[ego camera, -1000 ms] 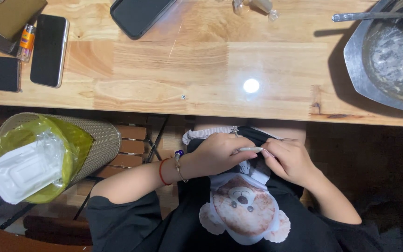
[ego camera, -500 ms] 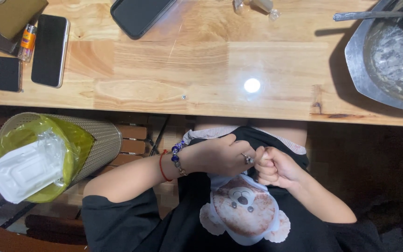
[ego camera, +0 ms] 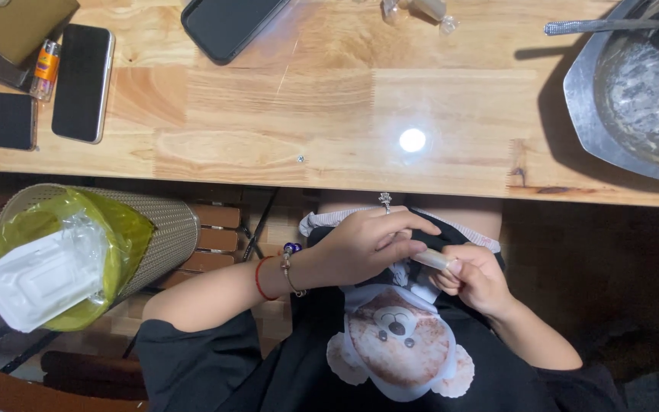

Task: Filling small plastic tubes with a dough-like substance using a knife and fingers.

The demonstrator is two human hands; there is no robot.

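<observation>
Both hands' grip (ego camera: 440, 263) meets below the wooden table (ego camera: 329, 114).

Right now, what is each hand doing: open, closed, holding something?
Left hand: fingers curled, closed on one end of the small pale cylindrical stick.
Right hand: closed around the stick's other end.

wooden table (ego camera: 329, 114), slatted chair (ego camera: 215, 229), dark floor (ego camera: 612, 290)

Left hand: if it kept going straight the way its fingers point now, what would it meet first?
The left hand points toward the right hand, so it would likely meet the small pale cylindrical object held between them, then that hand's fingers. Depth is hard to judge.
</observation>
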